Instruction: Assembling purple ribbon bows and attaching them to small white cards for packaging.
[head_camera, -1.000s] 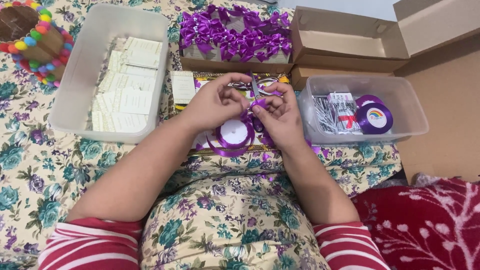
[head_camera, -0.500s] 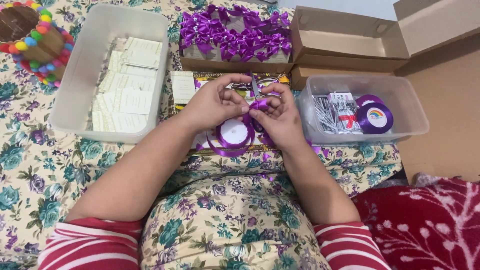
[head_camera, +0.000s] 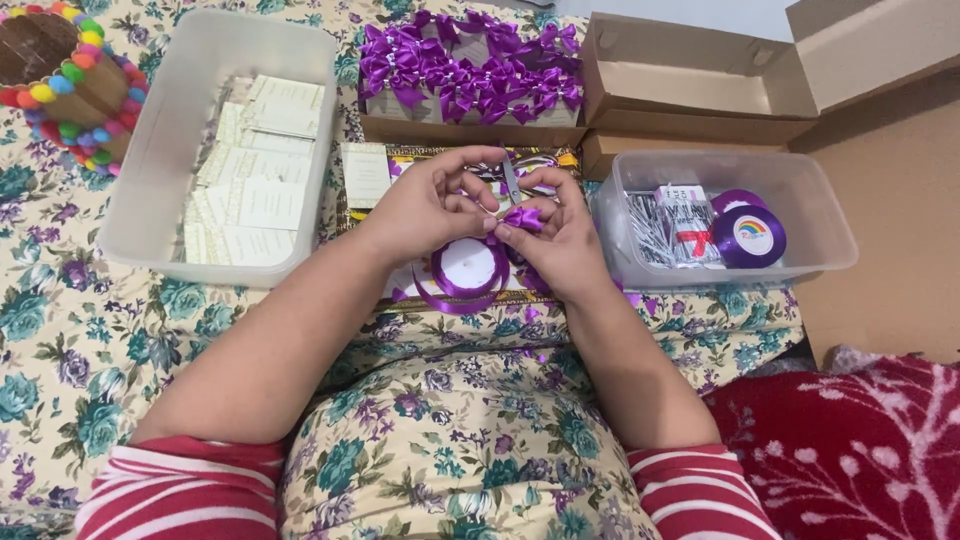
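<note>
My left hand (head_camera: 430, 205) and my right hand (head_camera: 560, 235) meet at the middle of the head view, both pinching a small purple ribbon bow (head_camera: 522, 218) between their fingertips. A thin silvery piece (head_camera: 511, 182), too small to tell what it is, stands up between the fingers. Just below the hands lies a spool of purple ribbon (head_camera: 468, 268) with a loose loop trailing off it. Behind the hands stands a brown box (head_camera: 470, 128) full of finished purple bows (head_camera: 470, 65).
A clear tub (head_camera: 150, 190) of cream cards (head_camera: 260, 170) sits at left, a pom-pom-rimmed basket (head_camera: 65, 75) at far left. At right, a clear tub (head_camera: 815, 215) holds ribbon rolls (head_camera: 750, 237) and packets. An open cardboard box (head_camera: 700, 90) is behind. Floral cloth, red blanket (head_camera: 860, 450).
The fingers have shifted slightly on the bow, which sits a little lower between the hands. The arms and everything else stay where they were.
</note>
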